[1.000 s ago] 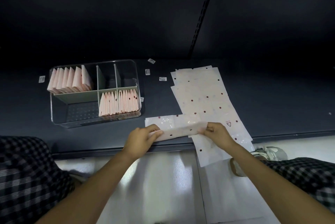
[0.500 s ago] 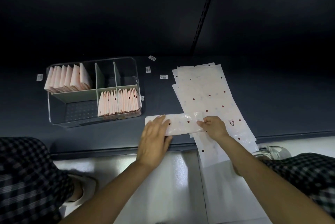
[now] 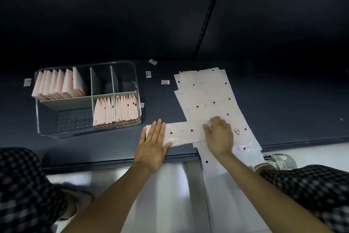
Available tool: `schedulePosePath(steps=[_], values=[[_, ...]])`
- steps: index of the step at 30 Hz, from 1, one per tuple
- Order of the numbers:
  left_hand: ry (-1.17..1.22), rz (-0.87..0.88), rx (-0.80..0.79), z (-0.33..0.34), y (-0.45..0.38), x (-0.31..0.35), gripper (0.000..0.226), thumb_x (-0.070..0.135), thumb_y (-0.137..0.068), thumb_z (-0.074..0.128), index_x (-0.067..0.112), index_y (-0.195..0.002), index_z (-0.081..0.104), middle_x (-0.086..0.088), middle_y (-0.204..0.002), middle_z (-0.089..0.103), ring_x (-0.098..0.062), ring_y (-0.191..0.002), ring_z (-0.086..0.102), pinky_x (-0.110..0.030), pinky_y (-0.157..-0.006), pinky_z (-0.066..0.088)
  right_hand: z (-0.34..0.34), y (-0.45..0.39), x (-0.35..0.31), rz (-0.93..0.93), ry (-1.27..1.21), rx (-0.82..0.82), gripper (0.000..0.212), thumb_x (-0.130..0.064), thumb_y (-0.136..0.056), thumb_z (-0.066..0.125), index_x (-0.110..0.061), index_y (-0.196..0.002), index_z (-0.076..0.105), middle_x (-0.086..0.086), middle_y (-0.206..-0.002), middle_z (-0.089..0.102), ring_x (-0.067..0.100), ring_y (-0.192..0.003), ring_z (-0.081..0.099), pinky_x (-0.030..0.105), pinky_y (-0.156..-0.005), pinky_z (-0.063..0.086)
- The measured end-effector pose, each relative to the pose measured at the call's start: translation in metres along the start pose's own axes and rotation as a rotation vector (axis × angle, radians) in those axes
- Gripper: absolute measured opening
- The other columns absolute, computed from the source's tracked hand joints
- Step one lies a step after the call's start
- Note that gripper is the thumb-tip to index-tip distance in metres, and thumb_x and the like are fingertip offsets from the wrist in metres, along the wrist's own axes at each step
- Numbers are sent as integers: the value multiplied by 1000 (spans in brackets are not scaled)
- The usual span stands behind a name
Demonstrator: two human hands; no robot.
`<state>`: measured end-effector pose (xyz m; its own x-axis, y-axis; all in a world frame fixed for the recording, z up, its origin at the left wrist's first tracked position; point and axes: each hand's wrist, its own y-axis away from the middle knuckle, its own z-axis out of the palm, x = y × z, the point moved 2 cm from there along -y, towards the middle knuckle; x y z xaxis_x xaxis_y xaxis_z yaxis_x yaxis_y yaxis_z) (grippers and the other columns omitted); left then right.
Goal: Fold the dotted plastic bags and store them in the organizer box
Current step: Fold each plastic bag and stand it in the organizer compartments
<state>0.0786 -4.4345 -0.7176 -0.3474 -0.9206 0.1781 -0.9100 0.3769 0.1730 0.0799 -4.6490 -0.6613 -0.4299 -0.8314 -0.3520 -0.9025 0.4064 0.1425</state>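
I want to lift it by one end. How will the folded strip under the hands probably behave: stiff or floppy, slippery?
The strip is probably floppy: it is thin film and lies flat only where the left hand and right hand press it. Its glossy surface suggests it may slip on the table. Released, the fold may spring open.

Clear glossy plastic organizer box (image 3: 137, 89) with matt grey-green plastic dividers (image 3: 66, 103). Folded pale pink bags (image 3: 117, 110) inside look smooth, thin plastic. Long folded strip of white red-dotted plastic bag (image 3: 185, 133), shiny crinkled film along its near edge. Flat stack of white dotted plastic bags (image 3: 209, 97), smooth, slight sheen. Dark blue-grey matt shelf surface (image 3: 292, 112). Small white paper labels (image 3: 165, 82). Glossy pale floor (image 3: 170, 185). Checked woven cloth trousers (image 3: 311, 191).
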Motion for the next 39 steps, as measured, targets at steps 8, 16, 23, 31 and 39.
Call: schedulePosePath(steps=[8, 16, 23, 31, 39], values=[[-48, 28, 8, -5, 1, 3, 70, 50, -88, -5, 11, -146, -11, -8, -156, -12, -31, -143, -13, -44, -114, -14, 57, 37, -47, -836, 281, -130, 56, -43, -96, 39, -9, -141, 40, 4, -149, 37, 25, -139, 33, 48, -112, 28], [-15, 12, 10, -6, 3, -5, 75, 57, -87, -8, 15, -149, -3, -7, -158, -4, -28, -145, -6, -41, -116, -9, 46, 17, 11, -664, 459, -279, 80, -65, -89, 4, -14, -148, -10, 0, -156, -14, 16, -144, -14, 37, -119, -7], [-55, 77, -41, -10, 15, -32, 81, 59, -87, -20, 12, -148, 2, -2, -157, 4, -19, -144, 1, -39, -118, -2, 26, 6, 20, -526, 144, -317, 63, -47, -99, 29, -18, -151, 10, -8, -157, -2, 11, -146, 1, 28, -119, 2], [-65, 71, -13, -20, 14, -31, 62, 49, -97, 3, 15, -144, -19, -1, -153, -23, -18, -140, -24, -35, -111, -20, 8, -33, -4, -282, 160, -384, 48, -32, -84, 67, -19, -126, 47, 4, -122, 52, 23, -120, 38, 32, -96, 36], [-34, 209, -10, -27, 15, -8, 74, -5, -83, 43, 21, -149, 21, 2, -159, 6, -18, -145, 7, -32, -117, 3, 8, -25, -8, -232, 221, -492, 40, -25, -81, 70, -12, -110, 46, 8, -120, 42, 27, -101, 51, 33, -83, 47]])
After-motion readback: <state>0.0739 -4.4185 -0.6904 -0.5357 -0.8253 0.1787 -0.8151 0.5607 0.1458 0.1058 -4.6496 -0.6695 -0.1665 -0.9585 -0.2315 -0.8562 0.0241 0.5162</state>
